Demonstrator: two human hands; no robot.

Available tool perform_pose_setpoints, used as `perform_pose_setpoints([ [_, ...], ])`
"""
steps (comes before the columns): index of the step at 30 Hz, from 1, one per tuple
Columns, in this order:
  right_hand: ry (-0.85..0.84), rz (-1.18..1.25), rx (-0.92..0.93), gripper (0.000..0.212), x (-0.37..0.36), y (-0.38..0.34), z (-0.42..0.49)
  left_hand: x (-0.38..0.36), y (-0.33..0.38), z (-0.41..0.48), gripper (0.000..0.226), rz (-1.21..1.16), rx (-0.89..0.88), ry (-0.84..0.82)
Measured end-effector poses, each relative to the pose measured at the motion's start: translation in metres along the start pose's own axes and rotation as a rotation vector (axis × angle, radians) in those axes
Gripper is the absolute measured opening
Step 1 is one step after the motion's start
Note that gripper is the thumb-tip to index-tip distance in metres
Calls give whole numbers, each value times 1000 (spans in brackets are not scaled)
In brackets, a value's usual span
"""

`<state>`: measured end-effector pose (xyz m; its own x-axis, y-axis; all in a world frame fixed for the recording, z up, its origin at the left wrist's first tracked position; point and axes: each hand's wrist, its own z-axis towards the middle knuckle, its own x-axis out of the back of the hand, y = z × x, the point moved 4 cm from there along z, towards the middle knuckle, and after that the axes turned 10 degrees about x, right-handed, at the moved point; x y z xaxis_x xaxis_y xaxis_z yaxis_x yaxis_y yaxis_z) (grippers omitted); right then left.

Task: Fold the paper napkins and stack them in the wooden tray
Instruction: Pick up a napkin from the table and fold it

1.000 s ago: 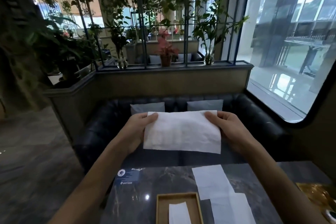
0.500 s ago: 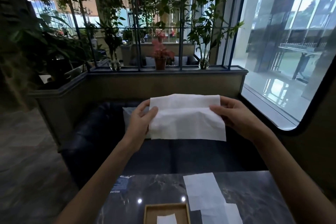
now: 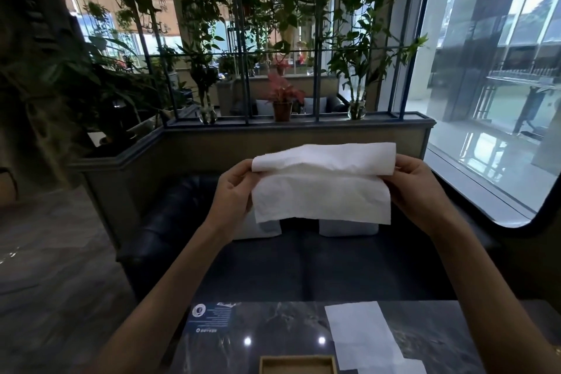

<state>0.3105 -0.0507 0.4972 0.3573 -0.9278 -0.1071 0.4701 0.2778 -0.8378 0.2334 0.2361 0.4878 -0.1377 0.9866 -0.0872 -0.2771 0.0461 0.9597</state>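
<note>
Dark marbled table (image 3: 273,325) at bottom of view, wooden tray (image 3: 297,362) sat at its near edge, white napkins (image 3: 361,334) lay flat and overlapping right of tray, printed card (image 3: 211,317) rested at far left corner.

Both our arms are extended forward, bare forearms converging, hands raised at the same height. Our left hand (image 3: 233,188) pinches the napkin (image 3: 321,188) at its left edge; our right hand (image 3: 416,188) pinches the right edge, fingers curled, thumbs toward us.
</note>
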Motion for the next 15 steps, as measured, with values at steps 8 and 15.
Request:
perform_pose_setpoints([
  [8,-13,-93,112,53,-21,-11,7,19,11,3,47,22,-59,17],
  [15,9,-131,154,45,-34,-13,6,31,21,-1,41,24,-36,-10],
])
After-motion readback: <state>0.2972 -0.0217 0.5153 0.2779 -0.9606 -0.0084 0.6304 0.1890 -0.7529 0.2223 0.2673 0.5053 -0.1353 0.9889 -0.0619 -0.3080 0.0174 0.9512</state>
